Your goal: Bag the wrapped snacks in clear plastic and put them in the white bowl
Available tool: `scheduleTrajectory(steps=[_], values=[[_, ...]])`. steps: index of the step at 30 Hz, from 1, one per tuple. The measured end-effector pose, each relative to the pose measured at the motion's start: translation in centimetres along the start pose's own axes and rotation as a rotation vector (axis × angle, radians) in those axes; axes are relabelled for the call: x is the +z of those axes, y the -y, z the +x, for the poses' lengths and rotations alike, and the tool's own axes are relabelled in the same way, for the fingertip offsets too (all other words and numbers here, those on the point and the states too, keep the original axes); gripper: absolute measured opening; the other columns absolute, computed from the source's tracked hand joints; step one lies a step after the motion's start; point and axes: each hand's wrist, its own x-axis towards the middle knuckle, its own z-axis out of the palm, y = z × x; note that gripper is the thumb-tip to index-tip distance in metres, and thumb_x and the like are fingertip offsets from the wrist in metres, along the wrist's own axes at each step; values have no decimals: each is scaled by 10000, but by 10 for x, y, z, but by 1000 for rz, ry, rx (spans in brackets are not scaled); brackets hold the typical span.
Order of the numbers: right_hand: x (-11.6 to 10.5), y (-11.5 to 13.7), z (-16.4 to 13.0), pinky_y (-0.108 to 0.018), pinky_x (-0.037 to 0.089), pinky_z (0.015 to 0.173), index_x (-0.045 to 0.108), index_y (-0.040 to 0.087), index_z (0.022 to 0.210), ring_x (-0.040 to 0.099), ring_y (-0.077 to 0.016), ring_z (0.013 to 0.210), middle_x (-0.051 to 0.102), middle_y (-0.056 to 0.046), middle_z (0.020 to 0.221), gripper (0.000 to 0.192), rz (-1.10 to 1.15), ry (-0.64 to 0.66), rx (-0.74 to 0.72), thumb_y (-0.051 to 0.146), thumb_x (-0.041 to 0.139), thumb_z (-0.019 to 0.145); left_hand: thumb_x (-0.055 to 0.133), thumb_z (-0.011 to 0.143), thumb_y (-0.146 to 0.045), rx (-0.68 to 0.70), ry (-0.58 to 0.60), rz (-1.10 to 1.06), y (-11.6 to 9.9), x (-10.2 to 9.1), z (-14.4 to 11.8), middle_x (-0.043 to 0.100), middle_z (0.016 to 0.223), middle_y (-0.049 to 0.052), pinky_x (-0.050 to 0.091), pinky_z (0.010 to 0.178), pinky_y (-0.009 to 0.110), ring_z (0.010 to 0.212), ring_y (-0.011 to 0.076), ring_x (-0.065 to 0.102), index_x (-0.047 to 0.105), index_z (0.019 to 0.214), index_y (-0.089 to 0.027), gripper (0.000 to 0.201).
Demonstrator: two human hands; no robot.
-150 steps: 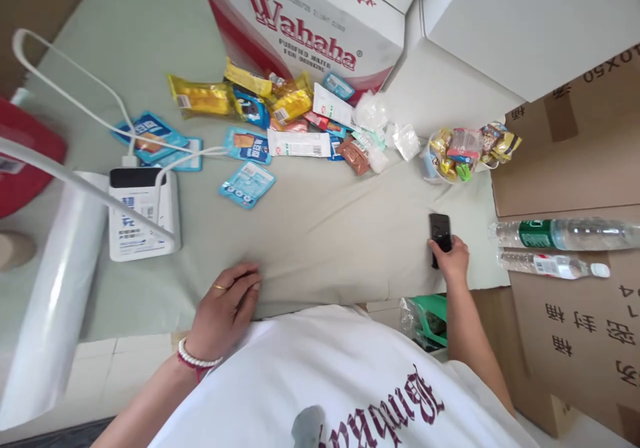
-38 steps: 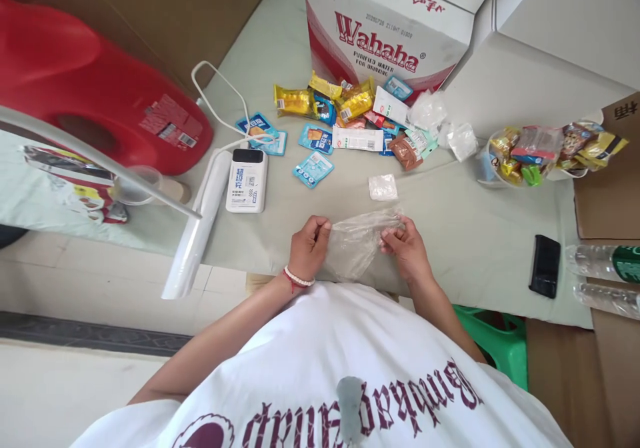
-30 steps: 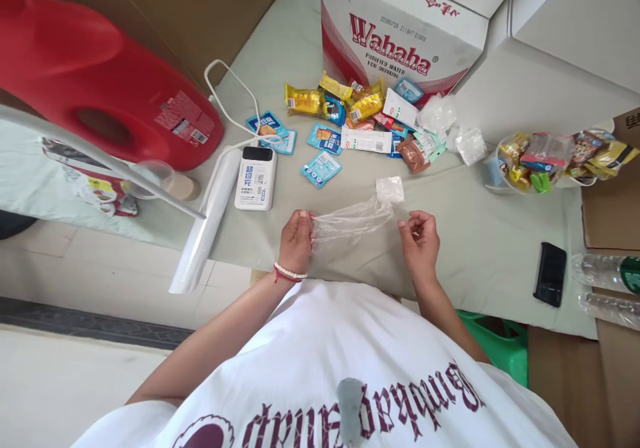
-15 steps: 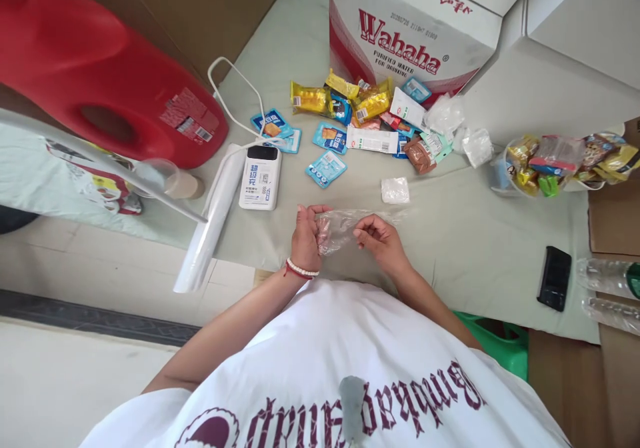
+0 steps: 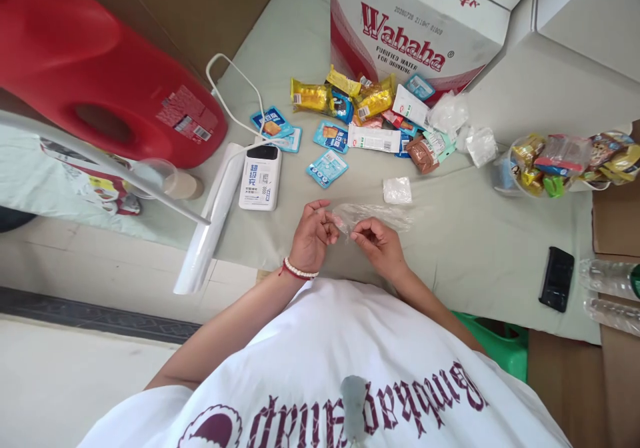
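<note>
A thin, clear plastic bag stretches between my two hands at the front of the table, its far end trailing to the right. My left hand has its fingers curled at the bag's left end, pinching the film. With thumb and forefinger together, my right hand grips the bag's near edge. Just beyond the bag lies a small folded clear plastic packet. Farther back is a heap of wrapped snacks, among them a yellow-wrapped snack and a blue snack packet.
Left of my hands lie a white power bank with a cable and a roll of clear film. A red jug stands behind them. A Wahaha carton is at the back. To the right are a snack tub and a black phone.
My left hand has drawn out of the bag's left end, its fingers now curled at the film. The bag has narrowed and shifted right; my right hand has hardly moved.
</note>
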Motion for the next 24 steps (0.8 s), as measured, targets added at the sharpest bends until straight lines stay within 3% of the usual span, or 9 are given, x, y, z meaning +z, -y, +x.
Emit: scheduleTrajectory(steps=[4, 7, 10, 15, 19, 24], values=[[-7, 0, -2, -299, 443, 673, 674, 261, 867, 553, -164, 721, 640, -3, 816, 159, -3, -9, 35, 404, 685, 935, 848, 627, -280, -50, 25, 69, 2, -9, 0, 706, 793, -26, 381, 504, 228, 501, 83, 518, 528, 1092, -221, 567], [-5, 3, -3, -308, 447, 694, 669, 260, 865, 554, -165, 720, 640, -3, 817, 145, -60, -16, 1, 382, 675, 943, 845, 711, -440, -48, 0, 119, 4, -9, -3, 675, 754, -17, 327, 478, 216, 517, 80, 509, 596, 982, -201, 439], [-3, 5, -4, -315, 444, 707, 661, 259, 863, 554, -166, 724, 633, -5, 811, 135, -121, -20, -56, 355, 654, 958, 798, 763, -591, -16, 49, 242, 5, -8, -7, 643, 704, 2, 323, 494, 232, 562, 92, 495, 682, 833, -171, 441], [-7, 9, -6, -308, 435, 682, 660, 260, 867, 542, -165, 706, 630, -4, 803, 152, -119, -21, -40, 385, 659, 954, 914, 660, -467, 42, 51, 374, 5, -12, -13, 691, 730, 9, 461, 694, 287, 690, 136, 566, 756, 762, -180, 343], [-12, 15, -9, -282, 396, 613, 645, 253, 868, 477, -140, 636, 589, 21, 741, 208, 62, -21, 81, 447, 703, 916, 894, 683, -483, -16, 111, 375, 6, -17, -14, 668, 693, -6, 435, 665, 287, 649, 130, 530, 768, 781, -187, 336], [-20, 23, -11, -265, 364, 574, 634, 245, 830, 438, -126, 618, 556, 27, 708, 279, 233, -33, 158, 487, 772, 849, 851, 748, -466, 12, 188, 412, 5, -19, -15, 689, 780, 10, 461, 743, 291, 742, 150, 580, 735, 805, -189, 306]])
